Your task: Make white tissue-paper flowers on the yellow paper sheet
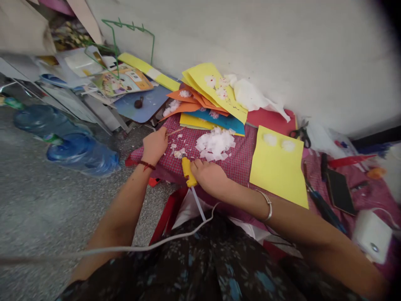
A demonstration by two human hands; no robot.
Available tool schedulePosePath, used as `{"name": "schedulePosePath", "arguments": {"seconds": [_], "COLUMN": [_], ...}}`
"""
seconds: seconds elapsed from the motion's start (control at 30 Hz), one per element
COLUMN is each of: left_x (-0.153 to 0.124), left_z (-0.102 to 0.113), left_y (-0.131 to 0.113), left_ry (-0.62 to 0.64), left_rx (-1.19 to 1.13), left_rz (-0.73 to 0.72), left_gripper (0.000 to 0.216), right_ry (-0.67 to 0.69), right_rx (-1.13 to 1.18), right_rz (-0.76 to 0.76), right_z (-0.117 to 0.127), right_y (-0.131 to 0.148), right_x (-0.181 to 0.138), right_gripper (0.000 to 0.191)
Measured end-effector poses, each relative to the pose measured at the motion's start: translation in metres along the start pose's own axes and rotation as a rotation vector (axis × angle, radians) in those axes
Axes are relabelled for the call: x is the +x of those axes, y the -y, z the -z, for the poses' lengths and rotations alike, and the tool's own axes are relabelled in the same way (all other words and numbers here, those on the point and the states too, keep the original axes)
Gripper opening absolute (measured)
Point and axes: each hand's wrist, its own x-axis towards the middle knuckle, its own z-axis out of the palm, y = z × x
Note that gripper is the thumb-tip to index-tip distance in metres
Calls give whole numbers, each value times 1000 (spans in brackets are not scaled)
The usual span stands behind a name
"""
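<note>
while the left hand [156, 146] pinches a thin stick [174, 132] in a narrow grip, the right hand [210, 177] is curled against a yellow glue gun [189, 172]; whether it grips, i cannot tell. the gun, at the near edge of the checked cloth [240, 159], points toward pale scraps [179, 153], a glue stick [198, 203] jutting from its rear. beyond lie a heap of white pieces [215, 144], then piled coloured sheets [200, 77]; rightward, a yellow sheet [277, 169] bears two white puffs [288, 145].
</note>
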Motion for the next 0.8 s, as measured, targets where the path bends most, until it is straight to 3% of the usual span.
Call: {"name": "schedulePosePath", "arguments": {"seconds": [0.2, 0.3, 0.37, 0.47, 0.6, 0.7, 0.8], "left_x": [-1, 2, 8, 22, 35, 34, 31], "left_z": [-2, -2, -1, 3, 7, 5, 2], "left_y": [0, 2, 3, 1, -7, -12, -12], "left_ry": [-29, -43, -38, -25, -20, -25, -28], "left_rx": [-9, -8, -28, -85, -93, -43, -22], "left_rz": [3, 7, -2, -18, 1, 20, 0], "left_gripper": [35, 34, 33, 32, 35, 34, 33], "right_ry": [4, 8, -76, -234, -207, -212, -187], "right_rx": [53, 225, 496, 1178, 2106, 2367, 2353], "right_rz": [47, 27, -40, -312, -593, -715, -814], "right_z": [-8, -10, -13, -19, -24, -22, -14], "right_y": [3, -4, -9, -5, 20, 34, 34], "right_x": [-32, -42, -41, -25, 9, 26, 32], "right_gripper": [35, 29, 23, 20, 23, 21, 18]}}
